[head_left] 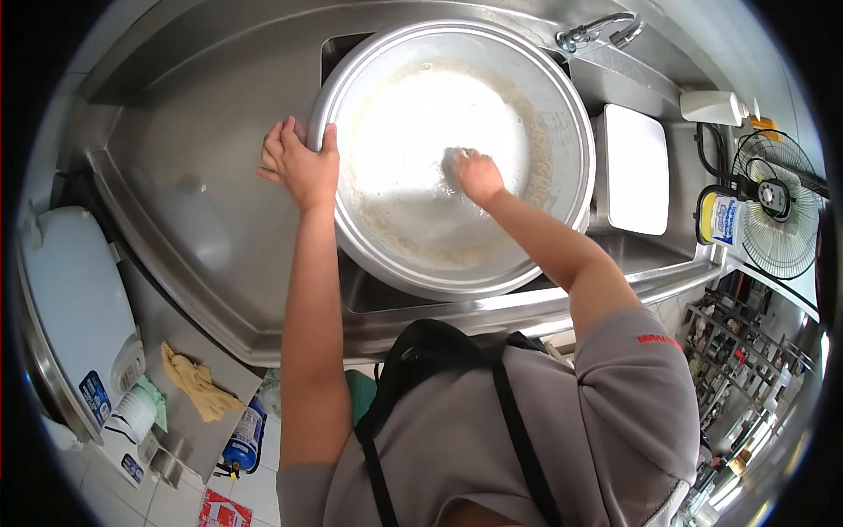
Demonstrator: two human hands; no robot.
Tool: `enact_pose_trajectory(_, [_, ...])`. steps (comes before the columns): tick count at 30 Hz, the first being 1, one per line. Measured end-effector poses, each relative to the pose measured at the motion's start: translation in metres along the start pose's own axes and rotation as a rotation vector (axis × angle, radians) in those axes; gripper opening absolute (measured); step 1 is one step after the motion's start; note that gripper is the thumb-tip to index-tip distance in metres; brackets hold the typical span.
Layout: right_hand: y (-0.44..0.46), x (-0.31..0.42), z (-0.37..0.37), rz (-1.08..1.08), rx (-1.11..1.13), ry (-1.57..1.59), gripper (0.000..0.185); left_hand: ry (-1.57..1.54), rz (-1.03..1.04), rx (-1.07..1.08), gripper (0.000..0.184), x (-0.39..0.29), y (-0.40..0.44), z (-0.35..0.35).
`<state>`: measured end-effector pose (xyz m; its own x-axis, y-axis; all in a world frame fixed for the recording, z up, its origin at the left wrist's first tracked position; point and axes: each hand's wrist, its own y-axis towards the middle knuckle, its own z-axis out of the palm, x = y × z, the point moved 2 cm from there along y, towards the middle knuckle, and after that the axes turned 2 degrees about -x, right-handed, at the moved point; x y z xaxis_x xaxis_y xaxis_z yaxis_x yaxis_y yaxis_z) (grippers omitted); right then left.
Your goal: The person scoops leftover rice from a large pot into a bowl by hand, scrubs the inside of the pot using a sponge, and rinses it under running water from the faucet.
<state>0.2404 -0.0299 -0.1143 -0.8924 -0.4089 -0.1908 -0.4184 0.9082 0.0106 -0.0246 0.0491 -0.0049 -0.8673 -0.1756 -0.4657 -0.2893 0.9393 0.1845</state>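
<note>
A big round metal pot [386,230] sits over the sink basin, with shallow cloudy water and pale residue around its inner wall. My left hand [303,167] is at the pot's left rim, thumb against the edge and fingers spread outside it. Inside the pot, near the middle, my right hand [479,178] is closed and pressed toward the bottom. A small grey scrubber [453,167] shows partly at its fingertips; the rest of it is hidden by the hand.
A chrome faucet [601,33] rises behind the pot. To the right are a white rectangular lid [637,169], a white bottle [711,107] and a fan [777,198]. Yellow gloves [200,382] lie at lower left, near a large rice cooker-like appliance [75,290].
</note>
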Motion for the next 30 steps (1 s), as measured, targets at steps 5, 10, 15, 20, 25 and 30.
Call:
enact_pose_trajectory(5, [0.087, -0.071, 0.019, 0.508, 0.078, 0.141, 0.017, -0.008, 0.0, -0.02, 0.059, -0.005, 0.001, 0.0])
enact_pose_trajectory(10, [0.04, 0.008, 0.007, 0.16, -0.038, 0.21, 0.031, -0.012, 0.01, -0.032, 0.06, -0.002, 0.003, 0.001])
enact_pose_trajectory(15, [0.075, -0.028, 0.009, 0.185, -0.06, 0.146, 0.036, -0.013, -0.008, -0.028, 0.06, -0.004, 0.003, 0.0])
enact_pose_trajectory(20, [0.065, -0.005, 0.029, 0.377, -0.027, 0.367, 0.033, 0.011, 0.005, -0.047, 0.061, 0.0, 0.003, 0.002])
enact_pose_trajectory(25, [0.045, 0.002, 0.015, -0.008, -0.142, 0.314, 0.037, -0.01, 0.002, -0.036, 0.062, -0.002, 0.003, 0.001])
enact_pose_trajectory(30, [0.126, -0.059, 0.075, 0.677, -0.219, 0.428, 0.02, 0.002, -0.026, -0.033, 0.062, -0.003, 0.006, -0.002])
